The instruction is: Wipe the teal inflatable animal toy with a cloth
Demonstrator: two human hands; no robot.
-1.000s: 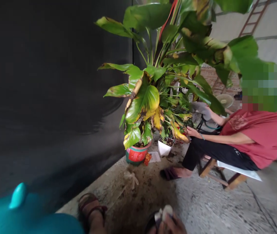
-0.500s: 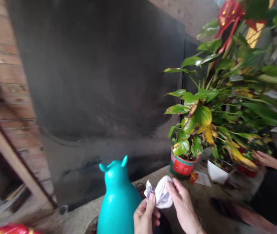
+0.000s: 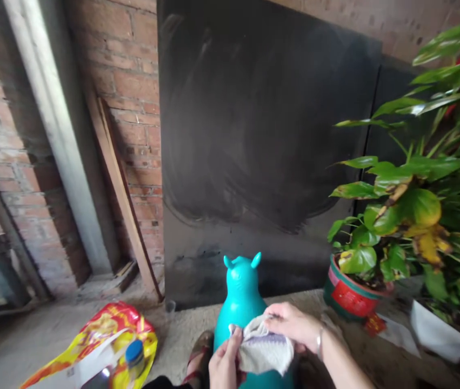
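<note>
Both hands grip one crumpled white cloth (image 3: 262, 351) at the bottom centre of the head view. The left hand (image 3: 225, 367) pinches the cloth's left edge, thumb and fingers closed on the fabric. The right hand (image 3: 294, 326) clamps the cloth's upper edge, fingers curled together over it; a bracelet (image 3: 319, 343) sits on that wrist. The cloth spans the gap between the two sets of fingers and hangs below them. Directly behind the fingers stands a teal animal-shaped toy (image 3: 241, 300), its two ears upright; the cloth covers part of its body. Beyond the right-hand fingers stands a red and green plant pot (image 3: 349, 297) with a leafy plant (image 3: 412, 205). Beyond the left-hand fingers lies a red and yellow plastic bag (image 3: 108, 337) with a blue-capped bottle (image 3: 134, 356) on it. A dark board (image 3: 262, 135) leans on the brick wall (image 3: 132, 81) behind the toy
</note>
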